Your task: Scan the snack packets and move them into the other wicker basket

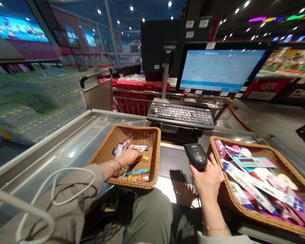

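My left hand (129, 157) reaches into the left wicker basket (154, 159), its fingers closed over a small yellow packet (144, 158) among several small packaged items. My right hand (208, 176) is wrapped round the handle of a black barcode scanner (196, 155), held between the two baskets above a dark scanning plate (171, 161). The right wicker basket (218, 200) is heaped with several pink, white and blue packaged items.
A grey keyboard (181, 114) sits behind the baskets, with a lit monitor (220, 69) above it. A steel counter (73, 142) runs to the left. Red shopping baskets (134, 86) and a metal rail stand behind. A white cable (66, 184) crosses my left sleeve.
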Demonstrator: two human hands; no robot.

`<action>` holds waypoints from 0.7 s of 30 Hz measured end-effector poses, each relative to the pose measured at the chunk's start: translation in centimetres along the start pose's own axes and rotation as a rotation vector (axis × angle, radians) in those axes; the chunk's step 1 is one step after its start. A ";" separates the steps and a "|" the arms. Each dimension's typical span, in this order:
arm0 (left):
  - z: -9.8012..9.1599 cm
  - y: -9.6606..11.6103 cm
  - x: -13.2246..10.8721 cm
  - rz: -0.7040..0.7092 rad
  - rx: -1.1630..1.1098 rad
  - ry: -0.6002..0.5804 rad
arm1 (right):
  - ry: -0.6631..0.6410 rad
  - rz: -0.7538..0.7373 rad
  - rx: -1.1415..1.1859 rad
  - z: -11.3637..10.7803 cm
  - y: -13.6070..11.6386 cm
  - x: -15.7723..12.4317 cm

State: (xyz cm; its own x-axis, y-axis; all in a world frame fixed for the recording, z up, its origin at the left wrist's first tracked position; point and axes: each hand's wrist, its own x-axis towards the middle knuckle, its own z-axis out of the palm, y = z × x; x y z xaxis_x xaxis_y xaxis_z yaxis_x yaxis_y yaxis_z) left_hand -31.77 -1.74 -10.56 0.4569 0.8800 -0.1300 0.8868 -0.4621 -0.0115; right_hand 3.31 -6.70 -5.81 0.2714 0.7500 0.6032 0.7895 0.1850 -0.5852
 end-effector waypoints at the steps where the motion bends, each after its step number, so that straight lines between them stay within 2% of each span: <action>1: 0.2 0.0 -0.1 0.010 0.005 -0.030 | -0.001 0.000 0.000 0.0 0.0 0.0; 4: 0.6 -0.2 -0.1 0.027 0.037 -0.104 | 0.005 0.006 0.000 0.0 0.0 0.0; 8: 0.7 -0.4 0.4 0.033 0.061 -0.139 | 0.005 0.021 0.001 0.0 0.1 -0.1; 15: 0.8 0.1 1.7 0.043 0.053 -0.108 | -0.003 0.001 -0.007 0.1 0.1 -0.1; 21: 0.1 0.3 1.4 0.012 -0.094 -0.084 | -0.008 0.019 -0.002 0.3 0.0 -0.1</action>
State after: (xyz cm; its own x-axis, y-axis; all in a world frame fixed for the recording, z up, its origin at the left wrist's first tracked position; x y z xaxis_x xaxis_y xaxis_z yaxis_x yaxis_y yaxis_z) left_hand -30.86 -0.65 -10.89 0.4631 0.8606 -0.2121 0.8860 -0.4562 0.0834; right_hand 3.12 -6.52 -6.04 0.2818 0.7582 0.5880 0.7857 0.1694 -0.5950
